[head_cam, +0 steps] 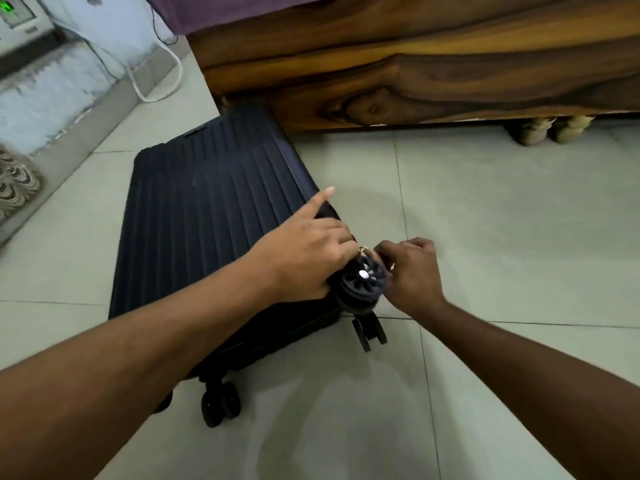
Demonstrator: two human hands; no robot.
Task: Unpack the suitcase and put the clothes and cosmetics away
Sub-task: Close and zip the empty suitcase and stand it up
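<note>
Suitcase: one, closed | wheels: three visible | left hand | right hand: two on it

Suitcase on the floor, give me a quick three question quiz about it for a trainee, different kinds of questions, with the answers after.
1. True or false: the suitcase lies flat on the tiled floor with its lid shut.
2. Multiple choice: what is the right hand pinching? A) the carry handle B) the gold zipper pull by the corner wheel C) a white cable
3. Fill in: the left hand rests on the suitcase's near corner, while the far end of the case sits beside the wooden ____.

Key
1. True.
2. B, though the pinch is small in the picture.
3. Bed frame.
</note>
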